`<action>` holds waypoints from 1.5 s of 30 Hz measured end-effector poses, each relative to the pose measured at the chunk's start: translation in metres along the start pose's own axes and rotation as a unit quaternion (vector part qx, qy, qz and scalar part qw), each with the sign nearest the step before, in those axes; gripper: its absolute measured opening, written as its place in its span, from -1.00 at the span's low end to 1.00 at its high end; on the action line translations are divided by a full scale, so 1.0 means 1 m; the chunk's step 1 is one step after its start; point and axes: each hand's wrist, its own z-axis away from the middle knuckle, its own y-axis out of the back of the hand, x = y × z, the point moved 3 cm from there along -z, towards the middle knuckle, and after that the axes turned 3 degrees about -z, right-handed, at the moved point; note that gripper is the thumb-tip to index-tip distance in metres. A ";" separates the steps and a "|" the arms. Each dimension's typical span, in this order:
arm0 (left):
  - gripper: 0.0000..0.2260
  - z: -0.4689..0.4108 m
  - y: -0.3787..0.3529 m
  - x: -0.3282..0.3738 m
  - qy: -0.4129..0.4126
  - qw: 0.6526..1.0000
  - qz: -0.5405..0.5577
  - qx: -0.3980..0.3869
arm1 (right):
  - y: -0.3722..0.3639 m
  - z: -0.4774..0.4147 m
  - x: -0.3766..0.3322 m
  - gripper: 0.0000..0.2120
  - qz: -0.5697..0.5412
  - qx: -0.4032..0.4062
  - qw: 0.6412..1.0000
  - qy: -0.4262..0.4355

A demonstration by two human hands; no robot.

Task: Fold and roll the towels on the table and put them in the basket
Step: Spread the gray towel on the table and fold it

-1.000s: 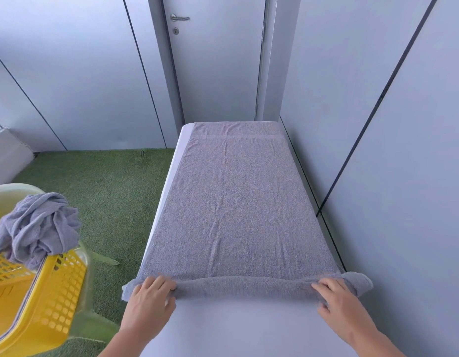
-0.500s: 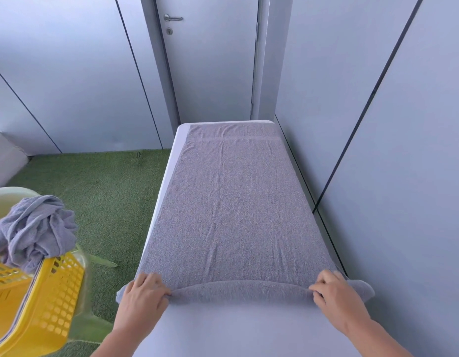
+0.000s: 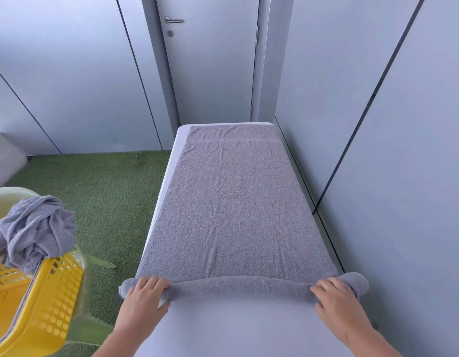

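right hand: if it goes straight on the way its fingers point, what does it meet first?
The towel: the right hand grips its rolled near edge, fingers pointing along the table toward the far end. Beyond the roll lies only flat towel; nothing else seems to stand in that line.

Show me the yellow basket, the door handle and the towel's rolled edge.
yellow basket [image 3: 56, 300]: head view, perforated side wall.
door handle [image 3: 175, 21]: head view, the lever.
towel's rolled edge [image 3: 238, 286]: head view, its middle.

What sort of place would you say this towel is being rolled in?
Probably a small indoor work or demo room: plain grey panelled walls with a door, artificial green turf on the floor, and a narrow white table against the wall.
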 end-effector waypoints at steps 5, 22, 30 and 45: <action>-0.80 -0.009 -0.002 -0.008 -0.010 0.999 -0.032 -0.037 | 0.012 -0.006 0.000 -0.87 0.019 -0.002 1.000 0.023; -0.81 -0.006 0.001 0.003 -0.001 0.997 0.051 0.057 | 0.006 0.002 -0.012 -0.62 -0.061 0.026 0.995 -0.068; -0.66 -0.005 0.000 -0.001 -0.006 1.000 -0.009 -0.002 | 0.008 0.001 -0.013 -0.93 0.038 0.001 0.998 -0.051; -0.81 -0.004 0.002 0.008 0.039 0.997 0.048 0.053 | 0.011 -0.006 -0.006 -0.68 -0.023 0.022 0.998 -0.056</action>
